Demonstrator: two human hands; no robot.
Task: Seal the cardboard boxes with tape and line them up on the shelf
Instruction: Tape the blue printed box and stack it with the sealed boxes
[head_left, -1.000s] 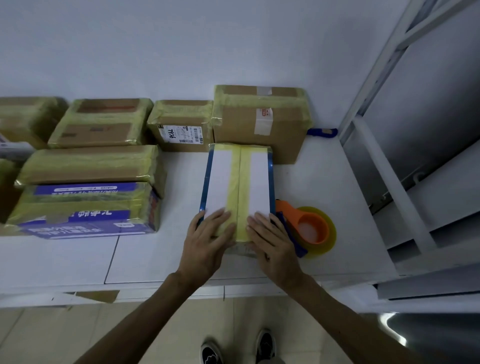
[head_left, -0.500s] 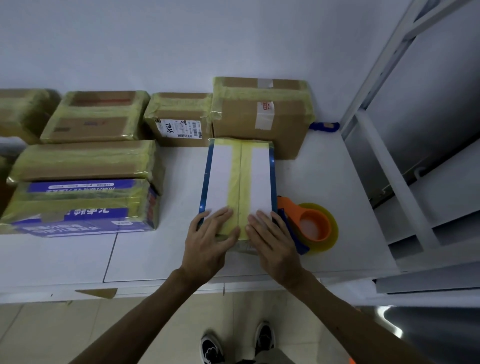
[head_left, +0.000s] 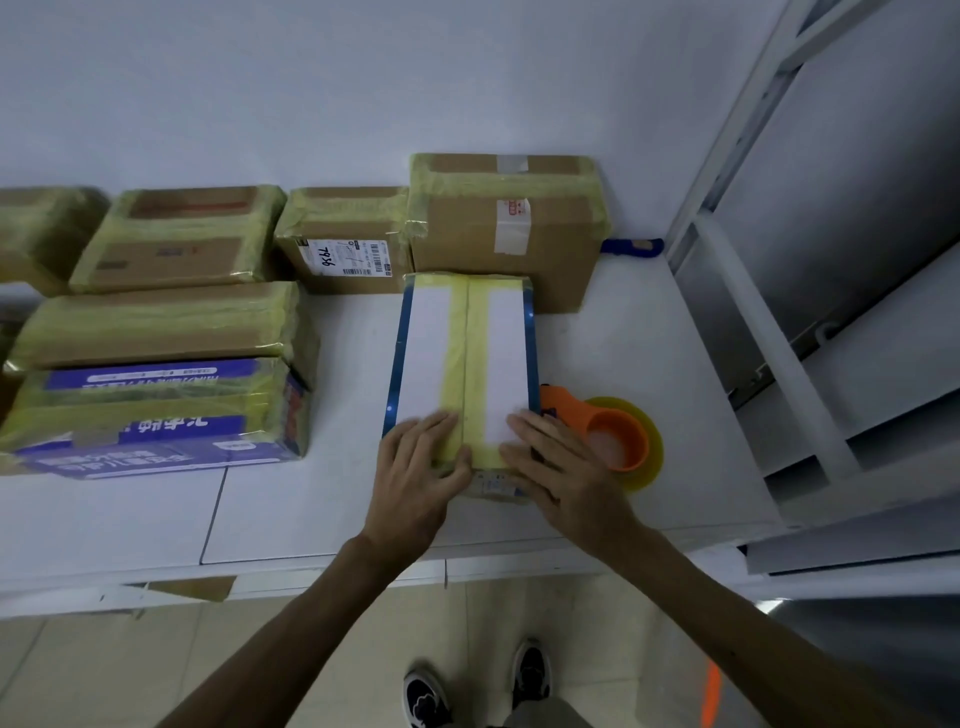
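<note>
White shelf (head_left: 311, 519): long surface against a pale wall, carrying all the stock below. Grey metal rack frame (head_left: 779, 338): stands at the shelf's right end. Large brown box (head_left: 509, 244): back row on the right, its edges wrapped in yellow tape. Blue-printed box (head_left: 156, 415): front left, taped, print upside down to the viewer. Long brown box (head_left: 156, 322): just behind the blue-printed one and touching it, taped. Wide brown box (head_left: 176, 239): back row left, taped, with another taped box (head_left: 41, 228) partly out of view at its left. White-topped box (head_left: 501, 353): blue-edged, lying lengthwise in the middle of the shelf, far end against the large brown box, with a strip of yellow tape (head_left: 460, 353) along its centre seam. Small labelled box (head_left: 343, 244): back row, between the wide and the large brown boxes. Left hand (head_left: 415, 473) and right hand (head_left: 561, 467): both lie palm-down on the near end of the white-topped box, either side of the seam; each grip is wide, fingers straight, holding nothing. Orange tape dispenser (head_left: 618, 436): holds a yellow roll and sits just right of that box, beside the right hand. Blue object (head_left: 631, 247): behind the large brown box, possibly a handle, mostly hidden.
</note>
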